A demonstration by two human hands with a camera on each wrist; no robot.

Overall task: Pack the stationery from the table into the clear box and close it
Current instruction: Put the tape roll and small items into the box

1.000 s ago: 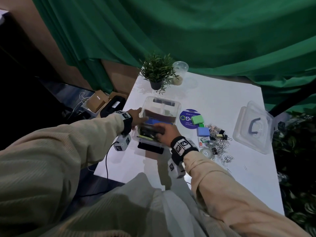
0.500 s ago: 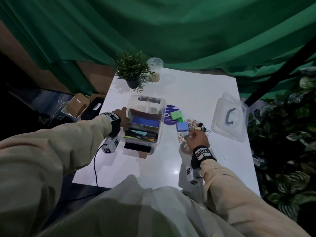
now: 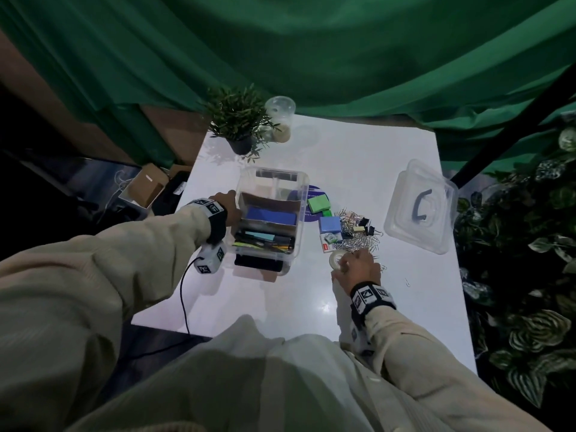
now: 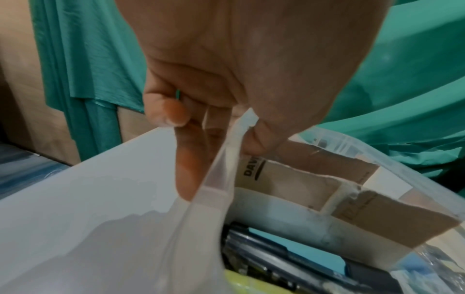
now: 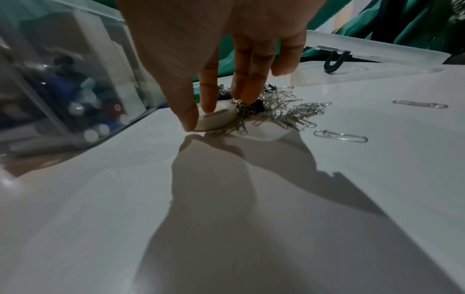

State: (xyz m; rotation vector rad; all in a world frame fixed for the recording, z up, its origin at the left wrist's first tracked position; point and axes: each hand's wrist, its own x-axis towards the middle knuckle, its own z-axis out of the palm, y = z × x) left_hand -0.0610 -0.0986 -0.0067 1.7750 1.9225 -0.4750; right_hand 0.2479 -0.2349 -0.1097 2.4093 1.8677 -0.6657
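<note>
Item: small white tape roll (image 5: 216, 119), flat on white tabletop (image 5: 226, 199) beside paperclip heap (image 5: 289, 113). My right hand (image 3: 355, 269) pinches its rim, thumb opposite fingers. Judged light, stiff, slick; grip outer rim. Left hand (image 4: 226, 79) grips clear plastic box (image 3: 299, 194) wall.

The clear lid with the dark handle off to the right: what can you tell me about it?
The clear lid looks like see-through plastic, squarish with rounded corners and a raised rim. A dark curved handle sits at its centre. It lies on the white table near the right edge, apart from the clear box and beyond the paper clips. Neither of the hands touches it.
</note>
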